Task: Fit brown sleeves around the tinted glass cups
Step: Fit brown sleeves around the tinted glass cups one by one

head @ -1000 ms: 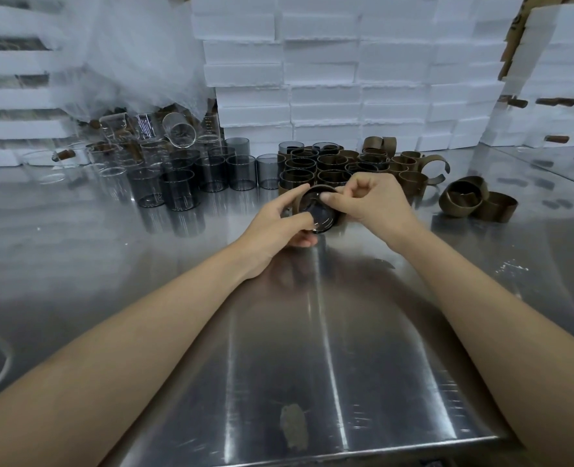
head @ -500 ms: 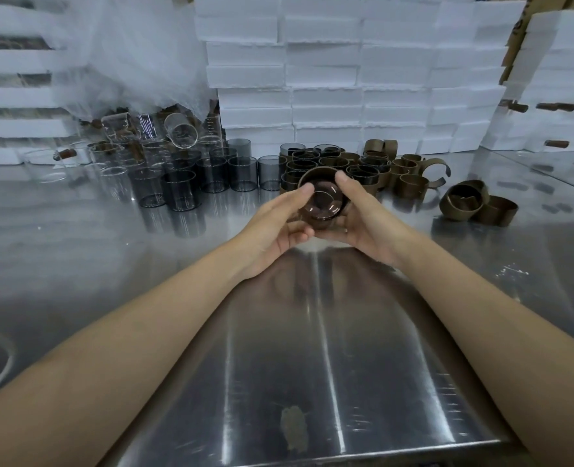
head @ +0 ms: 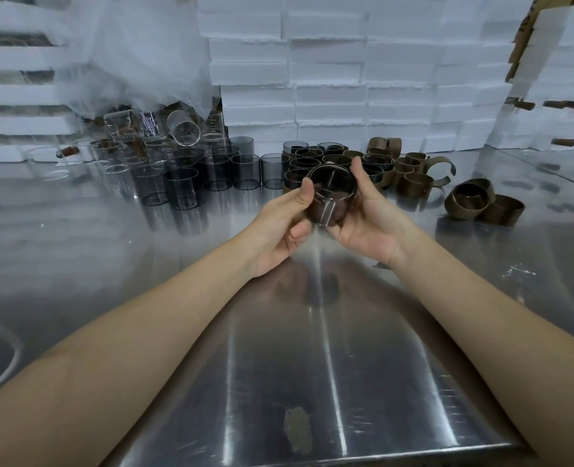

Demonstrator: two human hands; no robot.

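Your left hand [head: 278,227] and right hand [head: 369,220] both grip one tinted glass cup [head: 332,183], held clear of the steel table [head: 278,348]. The left thumb presses its left wall. The right thumb rests at the right rim, and the right fingers pass beneath, tips hidden. The brown sleeve [head: 326,208] is wrapped around the cup between your fingers. Sleeved cups [head: 299,163] stand just beyond your fingertips, bare tinted cups [head: 184,187] lie left of your left thumb, and loose sleeves [head: 480,200] lie well right of your right hand
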